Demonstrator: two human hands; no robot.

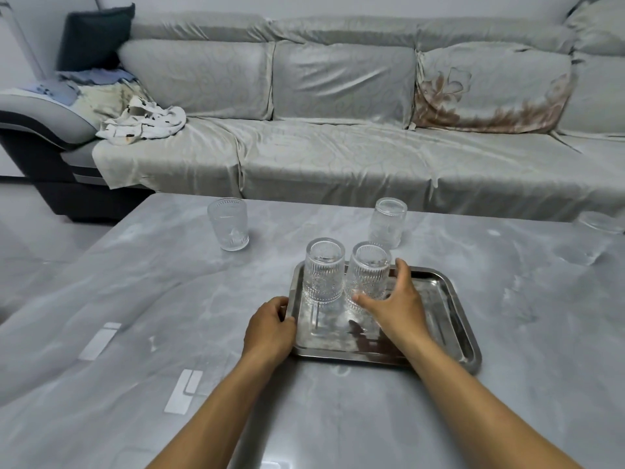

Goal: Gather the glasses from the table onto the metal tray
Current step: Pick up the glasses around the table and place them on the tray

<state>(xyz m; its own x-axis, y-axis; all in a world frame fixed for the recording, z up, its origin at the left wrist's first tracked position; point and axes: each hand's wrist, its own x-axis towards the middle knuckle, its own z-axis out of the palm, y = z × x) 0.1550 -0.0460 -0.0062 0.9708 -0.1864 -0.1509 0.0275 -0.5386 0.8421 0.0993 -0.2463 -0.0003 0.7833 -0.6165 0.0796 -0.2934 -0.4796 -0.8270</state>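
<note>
On metal tray (453,309): left hand (269,330) clamps rim, steadying; right hand (394,299) half-open around inverted glass (367,275), firm grip unclear.

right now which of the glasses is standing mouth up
The far-left glass, alone on the table, stands rim up. The two on the metal tray and the one just behind it are upside down.

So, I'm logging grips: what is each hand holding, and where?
Left hand grips the metal tray by its left rim. Right hand wraps the lower side of an upside-down glass on it.
</note>
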